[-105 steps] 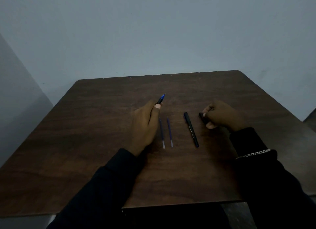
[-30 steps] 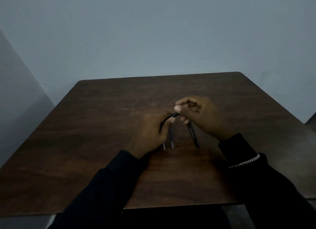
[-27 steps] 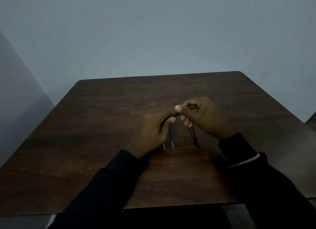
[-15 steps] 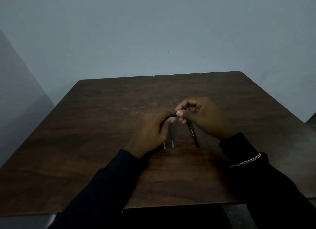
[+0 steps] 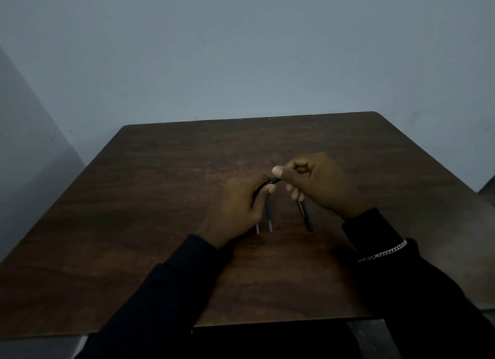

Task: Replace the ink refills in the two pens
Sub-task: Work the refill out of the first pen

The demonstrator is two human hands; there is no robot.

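Observation:
My left hand (image 5: pixel 238 206) grips a dark pen (image 5: pixel 273 182) above the brown table (image 5: pixel 160 198). Only a short piece of that pen shows between the two hands. My right hand (image 5: pixel 318 182) pinches the pen's front end with thumb and forefinger. Under the hands lie two thin blue refills (image 5: pixel 269 220), side by side, their upper parts hidden by my left hand. A second black pen (image 5: pixel 305 215) lies on the table to their right, its top end hidden under my right hand.
A pale wall stands right behind the table's far edge. The table's corner at the far right is rounded. A silver bracelet (image 5: pixel 383 251) sits on my right wrist over a dark sleeve.
My left hand brought its pen from the table to the middle, and my right hand came over from the right and took its front end. In the last second the right thumb shifted slightly.

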